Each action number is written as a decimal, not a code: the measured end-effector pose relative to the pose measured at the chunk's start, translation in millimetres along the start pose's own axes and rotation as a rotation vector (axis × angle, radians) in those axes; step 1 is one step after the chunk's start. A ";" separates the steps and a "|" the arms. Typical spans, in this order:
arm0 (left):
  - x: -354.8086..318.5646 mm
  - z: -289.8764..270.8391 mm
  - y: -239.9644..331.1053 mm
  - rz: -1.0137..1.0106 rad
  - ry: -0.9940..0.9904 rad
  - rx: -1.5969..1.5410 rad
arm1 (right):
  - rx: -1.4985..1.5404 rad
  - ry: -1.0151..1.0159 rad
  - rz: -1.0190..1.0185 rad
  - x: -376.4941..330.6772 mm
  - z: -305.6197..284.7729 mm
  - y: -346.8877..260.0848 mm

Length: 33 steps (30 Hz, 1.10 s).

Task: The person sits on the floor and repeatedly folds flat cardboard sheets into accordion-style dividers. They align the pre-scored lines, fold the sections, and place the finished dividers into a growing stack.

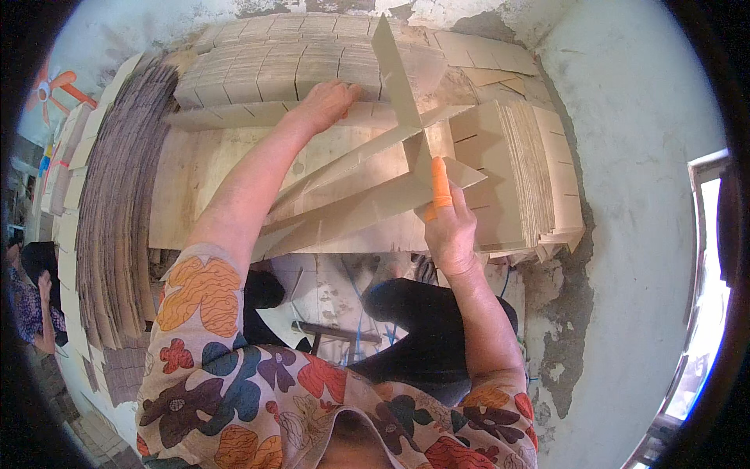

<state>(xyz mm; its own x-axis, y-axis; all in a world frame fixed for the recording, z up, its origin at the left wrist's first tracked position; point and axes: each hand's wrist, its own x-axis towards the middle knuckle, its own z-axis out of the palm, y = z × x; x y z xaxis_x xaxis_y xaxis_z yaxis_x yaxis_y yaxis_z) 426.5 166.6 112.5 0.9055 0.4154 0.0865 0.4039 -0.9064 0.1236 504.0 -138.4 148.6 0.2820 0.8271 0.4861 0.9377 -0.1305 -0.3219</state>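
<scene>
My left hand reaches to the back of the board, its fingers closed at the top edge of a long slotted cardboard strip in front of the stacked strips. My right hand, with orange covers on some fingers, grips a partly joined cardboard divider near its right end. Two long strips of that divider run down to the left. A cross strip passes through them and rises toward the back. The right hand's thumb is mostly hidden.
Stacked slotted strips line the back. Tall stacks stand at the left and right of the wooden board. A wall rises at the right. An orange fan and another person are at the far left.
</scene>
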 end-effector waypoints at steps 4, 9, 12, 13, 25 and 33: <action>0.8 5.0 -6.3 -0.020 -0.030 -0.064 | 0.012 -0.020 0.079 -1.1 -2.2 -4.4; 4.5 14.3 -19.3 0.218 0.441 -0.011 | 0.023 0.048 -0.082 1.1 -0.9 -0.2; 1.4 -14.3 3.8 0.030 0.299 -0.138 | 0.032 0.002 0.013 -1.2 -1.7 -3.6; 0.3 -21.0 8.7 -0.049 0.221 -0.172 | 0.041 -0.018 0.056 -1.7 -1.7 -4.9; 8.1 -18.0 -7.8 0.048 0.233 -0.045 | 0.074 -0.026 0.031 -1.4 -4.2 -5.3; 5.7 -21.7 -2.6 0.056 0.249 -0.065 | 0.048 -0.024 0.027 -4.4 -5.8 -6.2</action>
<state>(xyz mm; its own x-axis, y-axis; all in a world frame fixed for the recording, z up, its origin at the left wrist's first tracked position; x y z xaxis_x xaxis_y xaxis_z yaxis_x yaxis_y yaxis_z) 427.8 173.1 134.1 0.8628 0.3785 0.3351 0.3379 -0.9249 0.1746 498.2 -144.4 153.2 0.3016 0.8366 0.4573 0.9189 -0.1270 -0.3735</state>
